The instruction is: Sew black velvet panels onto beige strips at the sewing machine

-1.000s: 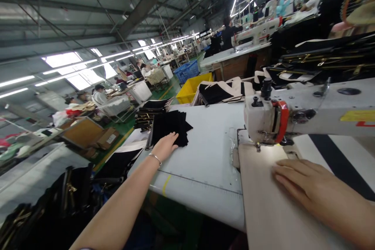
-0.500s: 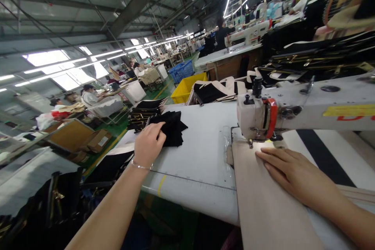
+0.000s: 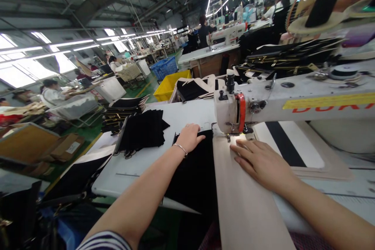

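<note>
My left hand [image 3: 189, 138] holds the upper part of a black fabric piece [image 3: 190, 181], with its fingertips turned away from view. This piece hangs over the table's front edge and lies along the left side of a long beige panel [image 3: 241, 203]. Flat on the panel, fingers stretched out, rests my right hand [image 3: 260, 160], just right of the presser foot [image 3: 229, 137] of a white sewing machine [image 3: 227, 113]. The panel's far end is at the foot. A stack of black fabric pieces [image 3: 145, 129] lies to the left of my left hand.
Beige panels with a black stripe [image 3: 284, 142] lie under the machine arm. Zippered black pieces [image 3: 123, 113] are piled at the table's left end. Behind the table stand a yellow crate [image 3: 171, 86] and a blue crate [image 3: 164, 68]. Other people work farther back.
My left hand has moved right from the black stack, bringing a black piece beside the beige panel. My right hand stays on the panel; the view has turned rightward.
</note>
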Available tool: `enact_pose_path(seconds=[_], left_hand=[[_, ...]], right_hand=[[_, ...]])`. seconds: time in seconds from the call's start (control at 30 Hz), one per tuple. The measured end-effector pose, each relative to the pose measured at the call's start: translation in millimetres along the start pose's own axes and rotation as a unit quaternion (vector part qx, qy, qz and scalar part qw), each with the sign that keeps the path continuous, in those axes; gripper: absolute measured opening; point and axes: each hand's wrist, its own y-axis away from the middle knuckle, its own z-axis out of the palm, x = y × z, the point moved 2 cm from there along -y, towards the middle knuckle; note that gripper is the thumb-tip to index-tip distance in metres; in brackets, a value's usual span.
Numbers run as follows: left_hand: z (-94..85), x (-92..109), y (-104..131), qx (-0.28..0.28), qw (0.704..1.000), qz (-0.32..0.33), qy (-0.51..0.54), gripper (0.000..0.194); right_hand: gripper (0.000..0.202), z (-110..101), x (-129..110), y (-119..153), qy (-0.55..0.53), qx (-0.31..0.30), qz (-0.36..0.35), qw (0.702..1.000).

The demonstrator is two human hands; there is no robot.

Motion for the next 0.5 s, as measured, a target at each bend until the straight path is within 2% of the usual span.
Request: enact_pose_path(seconds=[0.1, 0.2, 0.27, 0.33, 0.37, 0.4, 0.43, 0.5], left_hand=[[-6.0, -6.4, 10.3, -0.005, 1.0, -0.001, 0.016, 0.022], [-43.9, -19.3, 46.6, 0.023, 0.996, -0.026, 0.083, 0.024], [-79.4, -29.4, 67.9, 0.093, 0.969, -0.086, 0.214, 0.027], [-105.9, -31.4, 77.9, 0.137, 0.913, -0.147, 0.354, 0.031], [-111.3, -26.7, 77.4, 0.125, 0.893, -0.162, 0.402, 0.033], [-110.3, -17.6, 73.6, 0.084, 0.883, -0.161, 0.433, 0.033], [-102.8, -4.7, 67.3, 0.021, 0.883, -0.143, 0.447, 0.031], [-73.7, 26.2, 50.9, -0.101, 0.895, -0.085, 0.426, 0.023]], right_hand=[[0.039, 0.4, -0.6, -0.5, 0.0, 0.0, 0.001, 1.0], [0.039, 0.9, -0.9, -0.7, -0.003, -0.003, 0.004, 1.0], [0.039, 1.1, -1.1, -0.7, -0.006, -0.007, 0.007, 1.0], [0.04, 1.0, -1.4, -0.8, -0.006, -0.01, 0.009, 1.0], [0.04, 0.9, -1.7, -0.9, -0.005, -0.011, 0.009, 1.0], [0.04, 0.6, -2.0, -1.1, -0.004, -0.011, 0.01, 1.0], [0.04, 0.3, -2.4, -1.2, -0.002, -0.011, 0.011, 1.0], [0.039, -0.2, -3.3, -1.1, 0.002, -0.01, 0.011, 1.0]])
